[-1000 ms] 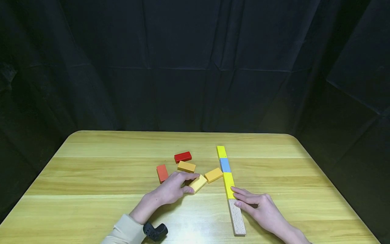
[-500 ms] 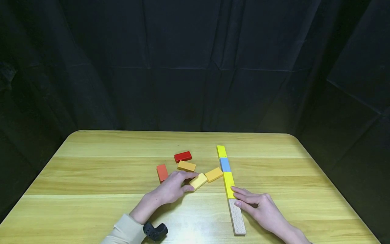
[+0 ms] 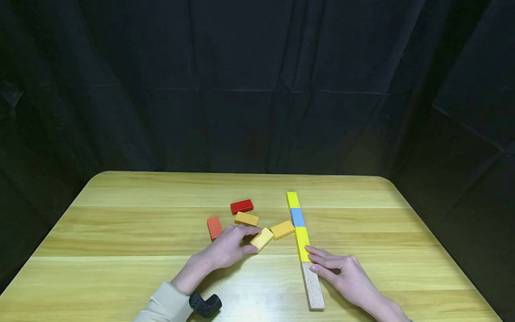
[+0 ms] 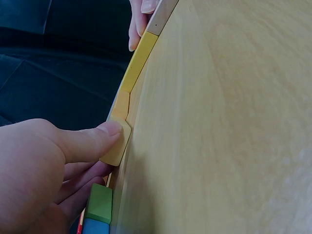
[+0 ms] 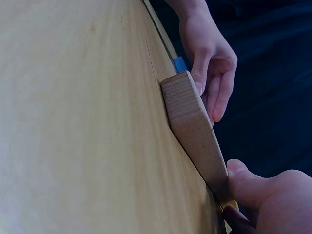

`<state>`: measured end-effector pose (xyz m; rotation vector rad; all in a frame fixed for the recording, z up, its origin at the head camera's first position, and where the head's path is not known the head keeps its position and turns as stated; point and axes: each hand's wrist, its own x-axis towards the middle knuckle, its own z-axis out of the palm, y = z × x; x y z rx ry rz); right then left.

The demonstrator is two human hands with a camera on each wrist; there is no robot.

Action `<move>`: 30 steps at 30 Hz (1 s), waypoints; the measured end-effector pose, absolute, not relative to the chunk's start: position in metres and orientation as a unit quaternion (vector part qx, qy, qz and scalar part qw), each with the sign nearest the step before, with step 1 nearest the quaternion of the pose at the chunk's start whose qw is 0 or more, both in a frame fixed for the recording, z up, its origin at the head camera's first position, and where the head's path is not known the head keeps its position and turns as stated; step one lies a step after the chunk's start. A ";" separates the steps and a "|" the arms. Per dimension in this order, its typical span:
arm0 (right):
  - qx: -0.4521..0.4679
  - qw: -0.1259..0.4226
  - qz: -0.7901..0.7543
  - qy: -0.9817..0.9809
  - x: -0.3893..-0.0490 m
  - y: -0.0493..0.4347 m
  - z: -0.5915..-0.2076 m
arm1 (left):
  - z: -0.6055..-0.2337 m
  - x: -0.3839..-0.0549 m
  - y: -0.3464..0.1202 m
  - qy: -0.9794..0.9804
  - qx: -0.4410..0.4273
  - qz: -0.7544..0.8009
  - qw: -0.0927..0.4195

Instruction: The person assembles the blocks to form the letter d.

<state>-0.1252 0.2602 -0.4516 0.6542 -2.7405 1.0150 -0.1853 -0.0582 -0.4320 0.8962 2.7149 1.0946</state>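
Note:
My left hand [image 3: 227, 248] pinches a pale yellow block [image 3: 262, 239] between thumb and fingers. One corner of that block lies close against an orange-yellow block [image 3: 282, 229], whose far end reaches the row of blocks on the right. Fingertips of my right hand [image 3: 346, 273] rest on the long yellow block [image 3: 301, 239], while the thumb touches the edge of the speckled block [image 3: 313, 290]. A blue block [image 3: 297, 217] and a shorter yellow block [image 3: 293, 199] continue this straight row away from me. In the left wrist view, a green block [image 4: 100, 202] lies beneath the left hand.
Left of the row lie a red block [image 3: 242, 206], a second orange-yellow block [image 3: 246, 218] and an orange-red block [image 3: 214, 227]. Another blue block [image 4: 96, 226] shows below the left hand. A black curtain [image 3: 241, 89] hangs behind the wooden table [image 3: 120, 277].
The pale yellow block has shifted slightly away from me in my left hand, closer to the orange-yellow block. My right hand keeps its place on the row.

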 end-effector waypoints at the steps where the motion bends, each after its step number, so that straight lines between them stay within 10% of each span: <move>1: 0.218 0.074 0.337 -0.913 -0.125 0.260 -0.452 | -0.432 -0.185 -0.058 0.886 0.292 0.357 0.040; 30: 0.229 0.085 0.329 -0.912 -0.127 0.262 -0.454 | -0.430 -0.187 -0.062 0.878 0.267 0.393 0.057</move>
